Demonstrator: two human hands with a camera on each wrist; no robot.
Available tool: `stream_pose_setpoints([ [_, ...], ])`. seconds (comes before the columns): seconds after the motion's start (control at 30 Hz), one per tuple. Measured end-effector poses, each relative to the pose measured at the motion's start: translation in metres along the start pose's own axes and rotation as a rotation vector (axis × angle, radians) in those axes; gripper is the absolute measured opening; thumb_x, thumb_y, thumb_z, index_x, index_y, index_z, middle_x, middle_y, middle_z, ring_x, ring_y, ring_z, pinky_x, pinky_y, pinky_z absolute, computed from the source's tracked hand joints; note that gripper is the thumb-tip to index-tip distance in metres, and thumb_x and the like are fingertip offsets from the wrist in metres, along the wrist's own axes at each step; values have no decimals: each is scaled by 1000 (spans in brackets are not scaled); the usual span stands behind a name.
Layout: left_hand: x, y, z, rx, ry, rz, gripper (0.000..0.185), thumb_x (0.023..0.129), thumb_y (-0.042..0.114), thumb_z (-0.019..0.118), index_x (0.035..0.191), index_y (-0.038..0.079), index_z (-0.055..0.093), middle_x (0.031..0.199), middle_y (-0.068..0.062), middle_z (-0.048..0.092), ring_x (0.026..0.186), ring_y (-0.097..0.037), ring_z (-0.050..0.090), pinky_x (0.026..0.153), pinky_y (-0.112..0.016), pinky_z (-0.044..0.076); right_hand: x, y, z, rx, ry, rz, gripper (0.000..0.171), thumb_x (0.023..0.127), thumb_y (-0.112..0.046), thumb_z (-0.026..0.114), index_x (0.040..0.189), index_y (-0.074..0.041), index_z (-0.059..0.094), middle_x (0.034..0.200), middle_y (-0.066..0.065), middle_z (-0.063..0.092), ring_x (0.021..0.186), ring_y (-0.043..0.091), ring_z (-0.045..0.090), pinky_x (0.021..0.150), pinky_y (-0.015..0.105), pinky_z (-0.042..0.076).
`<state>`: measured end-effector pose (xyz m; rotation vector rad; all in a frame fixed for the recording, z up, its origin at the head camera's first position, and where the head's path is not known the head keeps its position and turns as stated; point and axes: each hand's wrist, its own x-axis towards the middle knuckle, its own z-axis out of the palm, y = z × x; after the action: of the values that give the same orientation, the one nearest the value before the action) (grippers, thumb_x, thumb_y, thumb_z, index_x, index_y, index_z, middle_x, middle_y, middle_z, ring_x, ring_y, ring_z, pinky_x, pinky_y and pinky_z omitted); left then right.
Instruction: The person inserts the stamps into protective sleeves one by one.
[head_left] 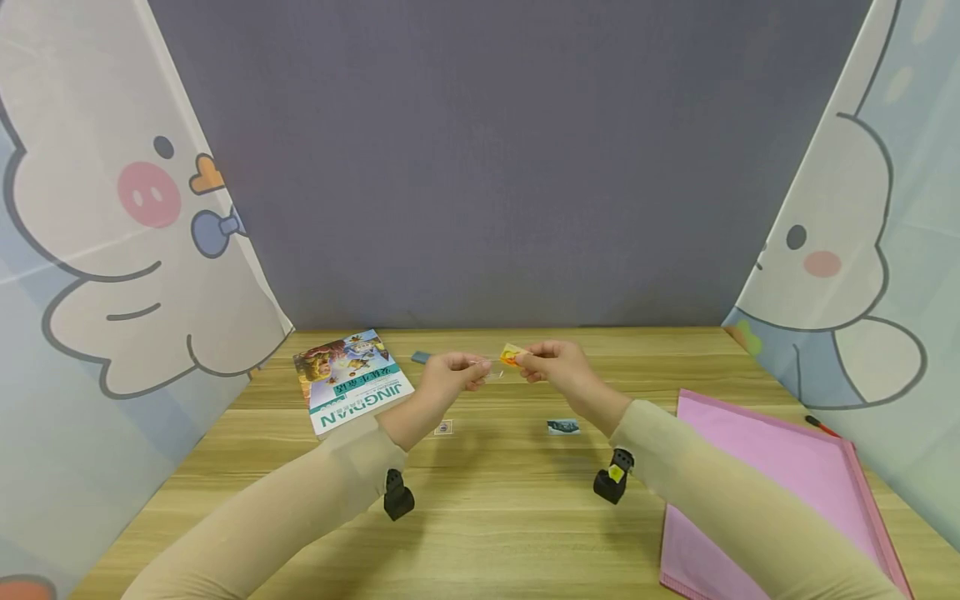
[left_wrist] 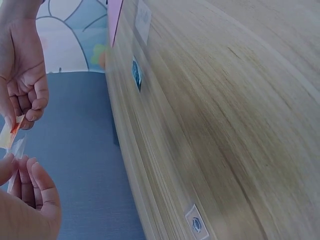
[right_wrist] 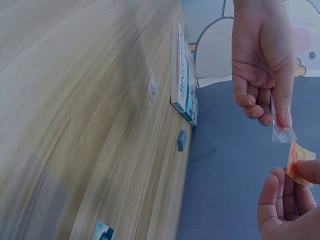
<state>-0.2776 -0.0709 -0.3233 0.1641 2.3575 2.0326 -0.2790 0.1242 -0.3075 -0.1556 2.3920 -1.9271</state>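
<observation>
Orange and yellow, a small card (head_left: 512,356) is pinched in the right hand (head_left: 558,367), raised above the wooden desk (head_left: 495,500). The left hand (head_left: 448,372) pinches a clear plastic sleeve (head_left: 489,372) just beside the card; both grips are closed on their items. Card and sleeve nearly meet, so the card appears not yet inside. On the desk below the card lie a small sticker (head_left: 443,427) and a dark card (head_left: 562,427); a book (head_left: 351,380) lies to the left, a pink folder (head_left: 757,500) to the right.
</observation>
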Motion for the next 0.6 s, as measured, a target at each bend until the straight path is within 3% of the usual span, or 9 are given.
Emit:
stream_pose_setpoints([
  [0.3, 0, -2, 0, 3, 11, -1, 21, 90, 18, 70, 102, 1, 72, 92, -8, 71, 76, -13, 66, 87, -43, 57, 0, 1, 2, -6, -20, 1, 25, 92, -14, 67, 108, 6, 65, 97, 13, 70, 80, 17, 66, 72, 25, 57],
  [0.43, 0, -1, 0, 2, 15, 2, 20, 90, 18, 70, 101, 1, 72, 89, -3, 70, 75, -12, 65, 77, -32, 59, 0, 1, 3, -9, -29, 9, 24, 91, -12, 68, 106, 7, 65, 88, 7, 70, 77, 16, 66, 71, 25, 57],
  [0.6, 0, -2, 0, 6, 19, 0, 21, 89, 20, 71, 101, 2, 72, 88, -3, 70, 80, -19, 67, 72, -25, 57, 1, 3, 4, -20, -45, 15, 25, 91, -12, 68, 106, 8, 66, 92, 10, 70, 77, 17, 66, 75, 31, 58],
])
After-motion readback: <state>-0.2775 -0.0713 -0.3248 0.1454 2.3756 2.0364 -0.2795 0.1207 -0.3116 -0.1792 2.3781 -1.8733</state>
